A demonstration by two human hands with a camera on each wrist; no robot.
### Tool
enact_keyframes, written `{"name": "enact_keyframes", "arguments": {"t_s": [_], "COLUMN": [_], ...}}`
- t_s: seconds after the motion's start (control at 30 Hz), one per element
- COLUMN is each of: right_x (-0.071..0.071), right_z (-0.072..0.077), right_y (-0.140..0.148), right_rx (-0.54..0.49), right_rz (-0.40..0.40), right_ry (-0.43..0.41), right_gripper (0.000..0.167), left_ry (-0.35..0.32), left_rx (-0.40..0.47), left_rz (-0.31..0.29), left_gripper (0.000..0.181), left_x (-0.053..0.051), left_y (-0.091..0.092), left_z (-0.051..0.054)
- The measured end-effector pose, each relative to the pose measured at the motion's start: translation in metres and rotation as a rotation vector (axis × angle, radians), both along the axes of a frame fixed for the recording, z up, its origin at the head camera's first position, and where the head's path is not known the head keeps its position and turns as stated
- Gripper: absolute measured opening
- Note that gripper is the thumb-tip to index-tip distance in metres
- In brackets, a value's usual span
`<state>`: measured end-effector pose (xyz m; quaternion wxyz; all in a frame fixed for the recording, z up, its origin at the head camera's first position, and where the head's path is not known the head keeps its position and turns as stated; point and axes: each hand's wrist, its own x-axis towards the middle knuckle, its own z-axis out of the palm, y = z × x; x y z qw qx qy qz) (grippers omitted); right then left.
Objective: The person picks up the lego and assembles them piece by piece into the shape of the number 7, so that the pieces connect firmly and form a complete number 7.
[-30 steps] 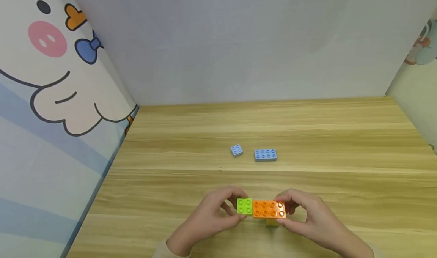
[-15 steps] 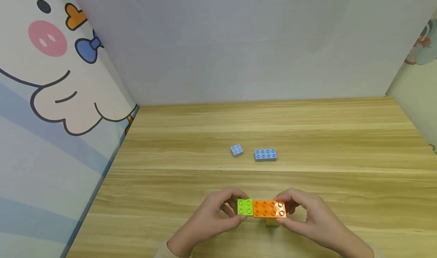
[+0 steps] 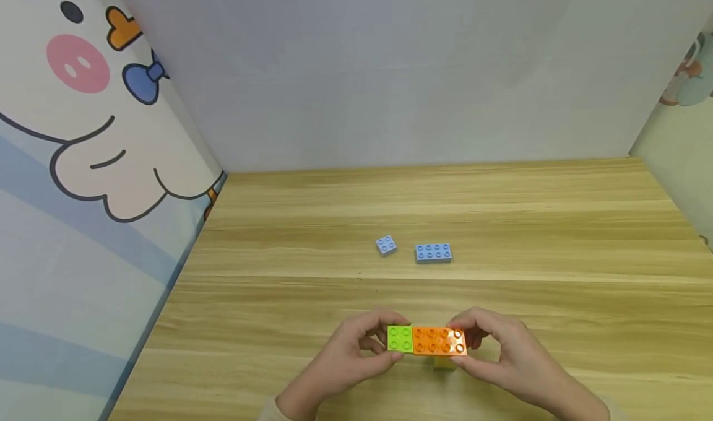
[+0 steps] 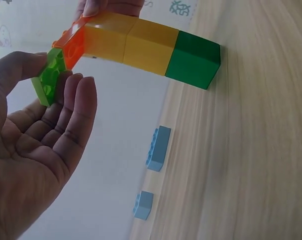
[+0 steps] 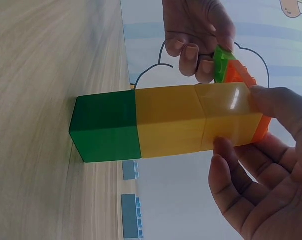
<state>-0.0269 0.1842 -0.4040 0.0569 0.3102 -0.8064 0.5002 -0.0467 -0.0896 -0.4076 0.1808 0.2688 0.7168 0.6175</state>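
A column stands on the table: a dark green block (image 5: 106, 127) at the bottom, two yellow blocks (image 5: 170, 120) above it, and a flat orange brick (image 3: 439, 341) on top, which juts out leftward. My left hand (image 3: 352, 354) pinches a small light green brick (image 3: 400, 338) between thumb and fingers, against the orange brick's left end and about level with it. With thumb and fingers my right hand (image 3: 504, 353) grips the orange brick's right end and the top of the column. Whether the green and orange bricks are joined I cannot tell.
Beyond the hands on the wooden table (image 3: 267, 235) lie a small light blue brick (image 3: 386, 245) and, to its right, a longer blue one (image 3: 433, 253). A pale wall (image 3: 390, 74) rises at the back and a printed panel (image 3: 139, 161) at the left.
My left hand and the light green brick have shifted very slightly toward the near side, in line with the orange brick. The right hand and the column look unmoved.
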Motion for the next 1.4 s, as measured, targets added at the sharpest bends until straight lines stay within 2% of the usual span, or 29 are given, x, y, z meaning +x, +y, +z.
{"name": "enact_keyframes", "arguments": {"t_s": [0.13,0.37,0.47,0.73,1.07,1.4], "right_x": [0.000,0.000,0.001,0.001,0.001,0.000], "right_z": [-0.001,-0.003,-0.002,0.000,0.000,0.000], "right_y": [0.000,0.000,0.000,-0.001,-0.001,-0.001], "right_rx": [0.007,0.009,0.009,0.022,0.014,0.014], "right_rz": [-0.003,-0.008,-0.009,-0.018,-0.010,-0.007], "right_ry": [0.001,0.002,0.002,-0.015,-0.006,0.001], "right_gripper": [0.038,0.039,0.039,0.037,0.038,0.039], "left_ry": [-0.056,-0.202,-0.230,-0.207,-0.302,-0.303], "left_rx": [0.030,0.174,0.207,0.249,0.188,0.223], "left_rz": [-0.004,-0.054,-0.066,-0.086,-0.003,0.032], "left_gripper": [0.036,0.038,0.039,0.043,0.042,0.041], "left_x": [0.001,0.004,0.004,0.005,0.007,0.009], "left_y": [0.001,0.003,0.004,0.007,0.014,0.018], "left_z": [-0.002,-0.005,-0.005,-0.007,-0.003,-0.005]}}
